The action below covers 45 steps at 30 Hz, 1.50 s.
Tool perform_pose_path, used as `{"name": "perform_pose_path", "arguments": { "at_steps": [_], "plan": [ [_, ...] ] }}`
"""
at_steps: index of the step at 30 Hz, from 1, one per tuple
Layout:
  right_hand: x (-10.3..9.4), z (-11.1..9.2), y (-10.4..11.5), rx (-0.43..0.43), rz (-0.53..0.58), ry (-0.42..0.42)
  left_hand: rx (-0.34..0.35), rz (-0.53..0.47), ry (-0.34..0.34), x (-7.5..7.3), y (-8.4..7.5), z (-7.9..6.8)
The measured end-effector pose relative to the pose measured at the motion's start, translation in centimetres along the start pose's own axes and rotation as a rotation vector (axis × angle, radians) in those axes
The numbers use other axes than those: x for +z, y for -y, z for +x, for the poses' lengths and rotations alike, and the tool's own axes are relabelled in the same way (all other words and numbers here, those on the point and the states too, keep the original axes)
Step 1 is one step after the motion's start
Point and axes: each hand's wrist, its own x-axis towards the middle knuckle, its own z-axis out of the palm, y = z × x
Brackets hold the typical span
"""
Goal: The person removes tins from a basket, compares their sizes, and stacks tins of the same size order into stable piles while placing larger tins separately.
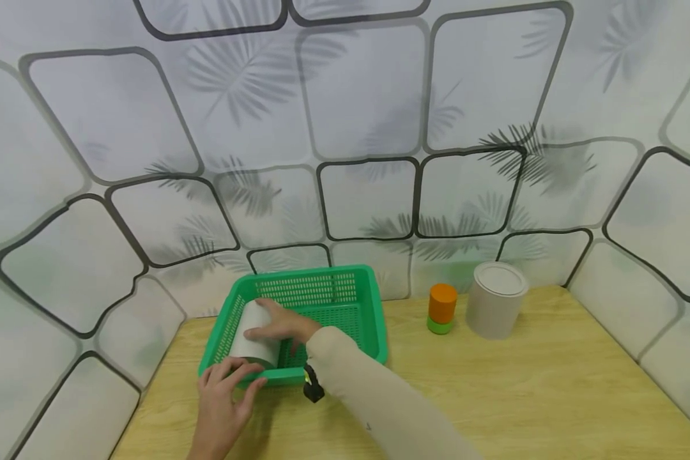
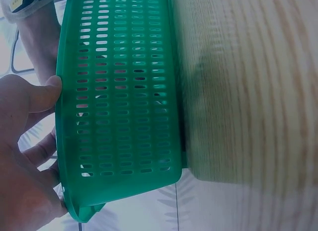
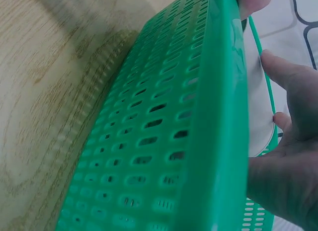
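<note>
A green plastic basket with slotted walls stands on the table. Inside its left part a white cylinder, which looks like a tin, lies on its side. My right hand reaches over the near rim and grips this cylinder from above, thumb and fingers spread across it; the right wrist view shows the fingertips on the white surface. At the near left corner my left hand holds the basket's rim between thumb and fingers, as the left wrist view also shows. Part of the cylinder is hidden by the right hand.
To the right of the basket stands an orange and green stack, two small cylindrical pieces. Beside it is a light grey lidded can, upright. The wooden table meets patterned walls at the back and sides.
</note>
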Motion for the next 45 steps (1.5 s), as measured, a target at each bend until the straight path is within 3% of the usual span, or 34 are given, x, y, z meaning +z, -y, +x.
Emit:
{"name": "perform_pose_path", "arguments": {
  "at_steps": [6,13,39,45],
  "plan": [
    [0.4,0.1,-0.4,0.025,0.056,0.013,0.014,0.0,-0.007,0.2,-0.1,-0.4],
    [0.3,0.3,-0.6,0.056,0.214,0.004,-0.013,-0.002,0.009,0.4,-0.5,-0.2],
    [0.2,1.2,-1.4,0.094,0.295,-0.108,-0.01,-0.003,-0.002,0.3,-0.5,0.1],
    [0.0,1.6,-1.2,0.059,0.35,-0.143,0.015,0.002,-0.02,0.0,-0.2,0.1]
  ]
}}
